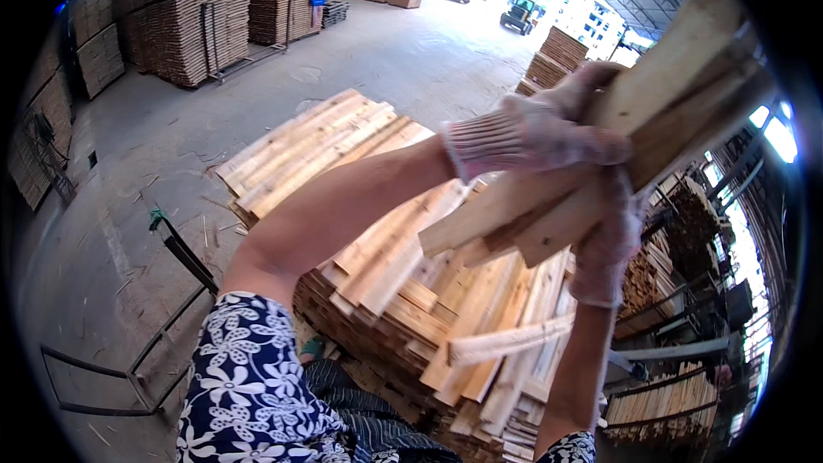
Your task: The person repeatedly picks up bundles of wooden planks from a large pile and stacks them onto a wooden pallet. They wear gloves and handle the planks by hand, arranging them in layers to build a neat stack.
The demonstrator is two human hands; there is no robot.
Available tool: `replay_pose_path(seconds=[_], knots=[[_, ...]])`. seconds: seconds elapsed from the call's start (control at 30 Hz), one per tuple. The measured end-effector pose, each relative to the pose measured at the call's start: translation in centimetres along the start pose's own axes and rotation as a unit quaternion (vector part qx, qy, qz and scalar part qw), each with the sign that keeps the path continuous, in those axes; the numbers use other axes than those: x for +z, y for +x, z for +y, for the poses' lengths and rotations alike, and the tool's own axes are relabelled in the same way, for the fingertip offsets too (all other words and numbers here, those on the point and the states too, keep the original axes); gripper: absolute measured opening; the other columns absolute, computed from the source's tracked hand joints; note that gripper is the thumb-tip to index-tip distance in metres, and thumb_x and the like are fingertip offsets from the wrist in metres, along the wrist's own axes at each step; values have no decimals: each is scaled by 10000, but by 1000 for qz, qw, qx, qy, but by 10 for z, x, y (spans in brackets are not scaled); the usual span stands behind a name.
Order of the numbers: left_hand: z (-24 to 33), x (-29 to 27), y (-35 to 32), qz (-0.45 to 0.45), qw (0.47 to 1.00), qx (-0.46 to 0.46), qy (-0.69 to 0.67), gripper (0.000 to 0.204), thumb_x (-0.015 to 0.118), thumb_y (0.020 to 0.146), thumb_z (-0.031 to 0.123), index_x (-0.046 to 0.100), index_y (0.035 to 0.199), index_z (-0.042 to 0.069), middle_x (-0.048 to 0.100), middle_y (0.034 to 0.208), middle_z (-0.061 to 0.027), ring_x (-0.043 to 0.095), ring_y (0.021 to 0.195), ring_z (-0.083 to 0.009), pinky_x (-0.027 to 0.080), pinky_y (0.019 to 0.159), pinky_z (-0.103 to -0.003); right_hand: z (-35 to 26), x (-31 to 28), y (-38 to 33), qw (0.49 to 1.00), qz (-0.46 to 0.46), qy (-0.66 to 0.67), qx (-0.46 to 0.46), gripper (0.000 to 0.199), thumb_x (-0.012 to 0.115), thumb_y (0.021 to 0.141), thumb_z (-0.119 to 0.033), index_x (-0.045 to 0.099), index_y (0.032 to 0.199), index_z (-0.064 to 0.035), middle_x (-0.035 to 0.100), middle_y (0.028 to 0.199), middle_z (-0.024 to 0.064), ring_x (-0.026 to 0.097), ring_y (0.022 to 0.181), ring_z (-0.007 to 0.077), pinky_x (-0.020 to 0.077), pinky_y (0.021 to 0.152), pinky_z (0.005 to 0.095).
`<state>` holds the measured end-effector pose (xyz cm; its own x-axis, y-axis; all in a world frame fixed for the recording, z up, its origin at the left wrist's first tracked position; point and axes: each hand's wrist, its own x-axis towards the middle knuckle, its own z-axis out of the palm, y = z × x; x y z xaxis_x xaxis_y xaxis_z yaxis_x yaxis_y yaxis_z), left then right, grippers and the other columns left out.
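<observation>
Two gloved hands clamp one bundle of pale, rough-sawn wooden slats (600,163), and both grips are closed tight on it. Your left hand (536,133), in a white knitted glove with a ribbed cuff, wraps over the top of the bundle, fingers curled down across the boards. Your right hand (609,244), in the same kind of glove, comes up from below and cups the underside, so the bundle is pinched between the two. Your left forearm runs bare from the flowered blue-and-white sleeve (249,377) diagonally up to the wrist; your right forearm rises almost straight from the lower edge.

The slats are long, flat and unevenly cut, with the ends staggered. The bundle is raised at chest height and tilts upward to your right, its lower ends pointing down-left, well above the stack.

Beneath it lies a broad stack of similar light wooden boards (403,291), layered crosswise. To your left a dark metal frame (184,257) stands on the grey concrete floor (403,51), and tall piles of stacked timber (189,17) line the far side.
</observation>
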<state>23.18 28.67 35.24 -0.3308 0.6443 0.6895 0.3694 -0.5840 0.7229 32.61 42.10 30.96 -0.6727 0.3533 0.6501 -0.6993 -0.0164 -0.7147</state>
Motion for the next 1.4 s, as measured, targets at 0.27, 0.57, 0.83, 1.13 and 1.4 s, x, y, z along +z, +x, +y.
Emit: replay_pose_path(seconds=[0.27, 0.57, 0.83, 1.13, 1.4], knots=[[-65, -172, -205, 96, 943, -311, 68, 1236, 874, 725, 319, -16, 1540, 51, 543, 1277, -204, 548, 1181, -283, 452, 1041, -384, 220, 100, -89, 956, -174, -102, 214, 657, 759, 845, -106, 390, 1386, -51, 594, 1248, 74, 582, 1107, 154, 510, 928, 313], [-98, -221, -215, 218, 913, -276, -209, 885, 822, 770, 250, 278, 1440, 53, 564, 1209, -112, 577, 1100, -224, 526, 936, -362, 176, 163, -44, 893, -112, -130, 415, 549, 734, 829, -160, 488, 1303, -33, 644, 1136, 87, 614, 1038, 187, 494, 910, 312], [-81, -220, -244, 284, 824, -456, -180, 715, 780, 818, 321, 386, 1342, 35, 608, 1136, -149, 667, 908, -209, 609, 680, -364, 198, 174, -86, 839, -17, -150, 523, 547, 726, 813, -350, 562, 1206, -6, 677, 983, 146, 651, 872, 236, 513, 758, 349], [-56, -254, -230, 86, 740, -595, 300, 1093, 847, 707, 366, 174, 1497, 22, 577, 1253, -200, 607, 1089, -275, 486, 937, -383, 151, 114, -85, 721, -14, -424, 548, 450, 695, 819, -172, 488, 1188, -20, 616, 923, 135, 633, 747, 199, 555, 615, 299], [-69, -245, -234, -78, 709, -543, 444, 819, 766, 769, 378, 292, 1339, 29, 441, 1249, -257, 593, 1032, -381, 478, 886, -483, 181, 47, -119, 474, -80, -629, 611, 901, 638, 892, -287, 48, 1539, -78, 449, 1373, 249, 533, 1203, 341, 426, 1032, 415]])
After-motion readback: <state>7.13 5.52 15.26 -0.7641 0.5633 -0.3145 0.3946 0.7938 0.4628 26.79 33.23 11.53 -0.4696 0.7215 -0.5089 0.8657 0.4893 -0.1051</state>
